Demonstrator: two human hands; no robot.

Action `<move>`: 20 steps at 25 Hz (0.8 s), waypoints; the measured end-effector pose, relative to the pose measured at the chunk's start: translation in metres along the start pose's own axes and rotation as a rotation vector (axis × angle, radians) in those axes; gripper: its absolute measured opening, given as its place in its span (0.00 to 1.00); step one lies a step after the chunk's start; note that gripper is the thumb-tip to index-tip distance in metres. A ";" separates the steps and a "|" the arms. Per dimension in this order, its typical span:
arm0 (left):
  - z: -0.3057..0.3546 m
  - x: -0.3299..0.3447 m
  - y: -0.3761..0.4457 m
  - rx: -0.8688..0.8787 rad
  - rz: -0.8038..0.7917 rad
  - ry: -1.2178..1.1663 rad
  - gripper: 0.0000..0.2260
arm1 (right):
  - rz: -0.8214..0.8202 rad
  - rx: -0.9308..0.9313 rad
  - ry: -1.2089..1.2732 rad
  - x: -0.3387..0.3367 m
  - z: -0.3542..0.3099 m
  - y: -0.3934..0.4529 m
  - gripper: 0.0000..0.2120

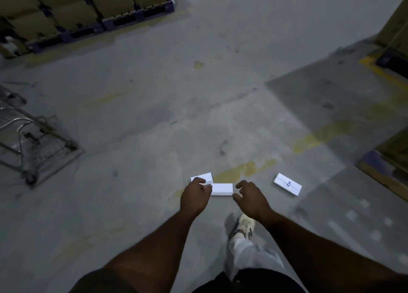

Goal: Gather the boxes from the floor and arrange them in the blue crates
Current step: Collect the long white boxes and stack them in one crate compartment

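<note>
Okay, I'm pinching the middle white box (221,189) on the floor (154,116) with my left hand (195,199); right hand (250,199) spreading beside it. One-sided grip risks dropping it.

Both forearms bare, no sleeves in view, no watch or bands at wrists. Left hand (194,196) and right hand (251,196) bare, no gloves. Dark garment (254,279) at bottom edge of view, black or near-black, exact type unclear. One leg visible in pale, whitish trouser (249,253), fabric creased. Light cream sneaker (245,225) with darker side markings and laces.
</note>
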State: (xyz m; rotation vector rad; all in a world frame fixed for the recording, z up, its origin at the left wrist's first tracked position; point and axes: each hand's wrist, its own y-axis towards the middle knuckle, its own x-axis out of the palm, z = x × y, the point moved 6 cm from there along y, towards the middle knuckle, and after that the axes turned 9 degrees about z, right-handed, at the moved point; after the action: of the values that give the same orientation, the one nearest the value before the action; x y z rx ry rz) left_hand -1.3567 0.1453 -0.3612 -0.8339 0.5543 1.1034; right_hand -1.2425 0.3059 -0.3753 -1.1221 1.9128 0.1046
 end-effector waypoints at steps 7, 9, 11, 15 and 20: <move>0.066 0.014 0.124 0.001 -0.059 0.041 0.13 | -0.050 0.056 0.047 0.009 -0.027 0.126 0.16; 0.074 0.019 0.145 0.005 -0.090 0.052 0.13 | -0.054 0.098 0.061 0.007 -0.028 0.151 0.15; 0.073 0.026 0.171 0.019 -0.138 0.085 0.12 | -0.033 0.146 0.077 0.009 -0.029 0.173 0.14; 0.065 0.050 0.234 0.089 -0.247 0.164 0.15 | 0.038 0.303 0.156 0.031 -0.032 0.210 0.13; 0.039 0.110 0.310 0.251 -0.442 0.269 0.25 | 0.289 0.602 0.338 0.099 -0.022 0.246 0.17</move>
State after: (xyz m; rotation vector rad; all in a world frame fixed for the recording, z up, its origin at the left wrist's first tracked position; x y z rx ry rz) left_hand -1.6048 0.3021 -0.5158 -0.8376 0.6766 0.5091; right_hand -1.4573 0.3743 -0.5166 -0.4747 2.1823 -0.5019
